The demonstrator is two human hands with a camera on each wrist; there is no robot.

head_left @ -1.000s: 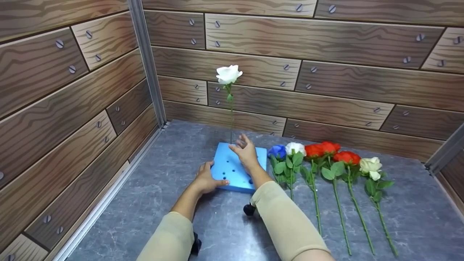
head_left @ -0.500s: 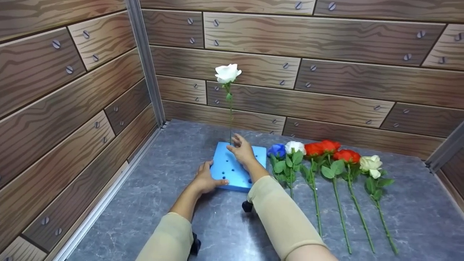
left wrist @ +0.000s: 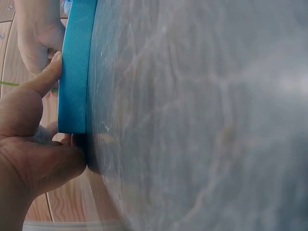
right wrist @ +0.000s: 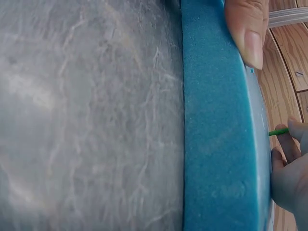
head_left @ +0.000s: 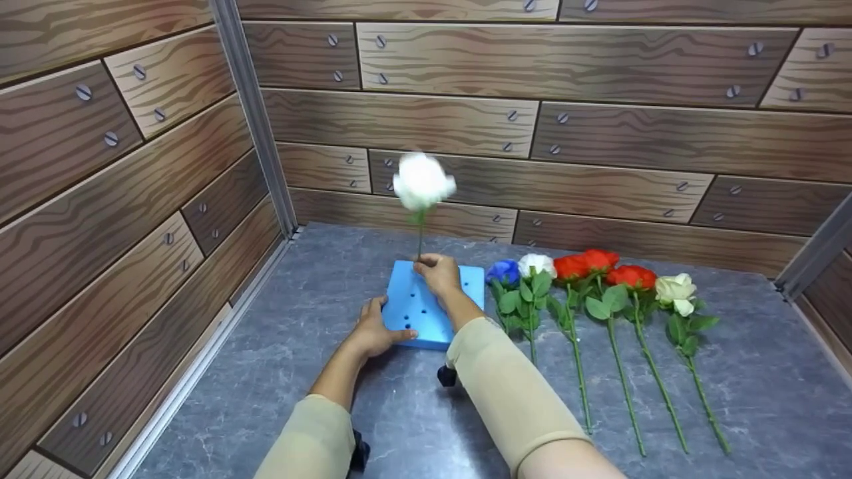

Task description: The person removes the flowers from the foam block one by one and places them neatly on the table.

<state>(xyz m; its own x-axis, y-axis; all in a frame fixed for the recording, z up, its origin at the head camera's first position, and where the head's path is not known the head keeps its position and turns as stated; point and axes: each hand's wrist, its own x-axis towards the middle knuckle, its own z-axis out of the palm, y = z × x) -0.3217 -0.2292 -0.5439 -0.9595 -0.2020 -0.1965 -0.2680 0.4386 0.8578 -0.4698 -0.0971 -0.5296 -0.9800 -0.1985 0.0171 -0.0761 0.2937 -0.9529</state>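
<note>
A white rose (head_left: 423,181) stands almost upright at the far edge of a blue foam block (head_left: 436,329) with several small holes. My right hand (head_left: 444,279) pinches its stem low down, close above the block. In the right wrist view the green stem (right wrist: 278,132) shows between thumb and fingers, at the block's upper face. My left hand (head_left: 375,330) grips the block's near left corner, thumb over the top and fingers along the left side. The left wrist view shows this thumb against the foam edge (left wrist: 77,67).
Right of the block lies a row of roses: a blue one (head_left: 503,272), a white one (head_left: 536,265), several red ones (head_left: 632,276) and a cream one (head_left: 675,293), stems toward me. Wood-patterned walls (head_left: 452,123) enclose the grey marbled table (head_left: 266,372) at the back and left.
My right hand's fingers have closed on the stem. The white rose's bloom has come down and looks larger and blurred. My left hand keeps its hold on the foam block.
</note>
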